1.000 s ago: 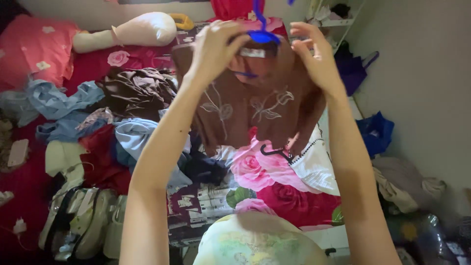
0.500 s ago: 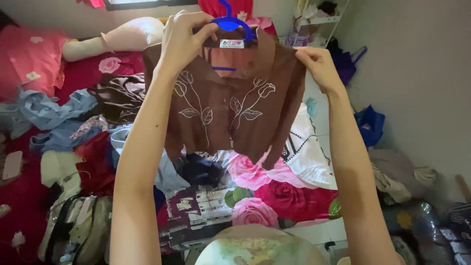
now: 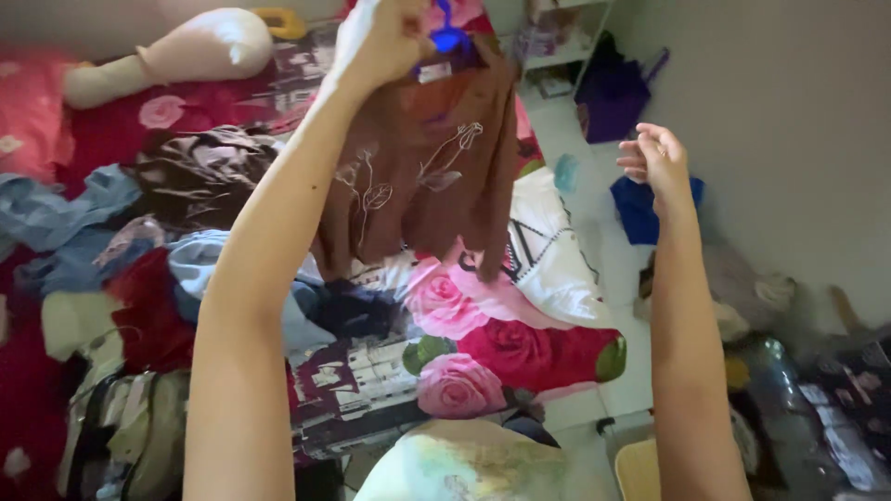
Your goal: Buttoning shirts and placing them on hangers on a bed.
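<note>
My left hand is raised high and grips the top of a blue hanger that carries a brown embroidered shirt. The shirt hangs down over the bed, slightly turned. My right hand is off to the right, apart from the shirt, fingers loosely spread and holding nothing.
A bed with a rose-print cover holds a pile of clothes and a cream bolster pillow. Bags lie at the lower left. Purple and blue bags sit by the grey wall on the right, with more bundles below them.
My right hand has let go of the shirt's shoulder and moved right and down. The left hand still holds the hanger, and the shirt has swung and narrowed.
</note>
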